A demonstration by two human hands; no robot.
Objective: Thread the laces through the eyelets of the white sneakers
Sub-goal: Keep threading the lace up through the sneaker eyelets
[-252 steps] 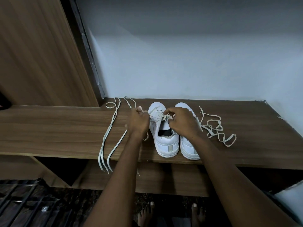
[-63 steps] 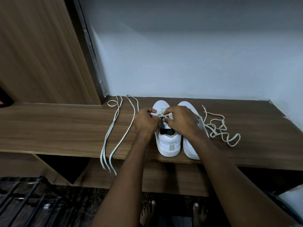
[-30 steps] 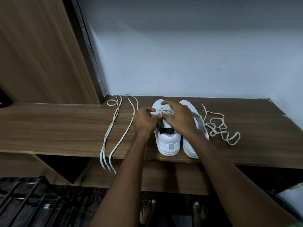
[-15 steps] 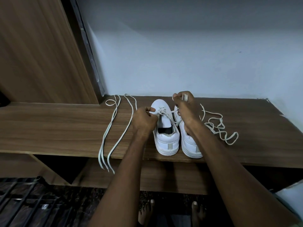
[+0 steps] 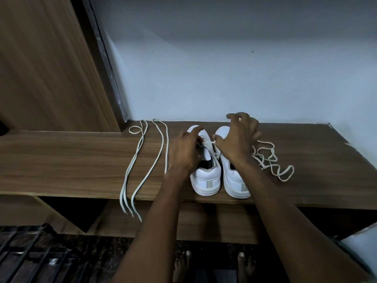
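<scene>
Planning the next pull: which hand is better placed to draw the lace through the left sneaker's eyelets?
Probably the right hand: it rests beside the lace crossing from the left sneaker. The left hand rests on that sneaker, seemingly steadying it.

Both forearms (image 5: 285,211) are bare to the lower frame edge; no sleeve is visible. The left hand (image 5: 184,151) and right hand (image 5: 236,139) carry no glove. Both feet (image 5: 243,266) are bare, toenails visible.
</scene>
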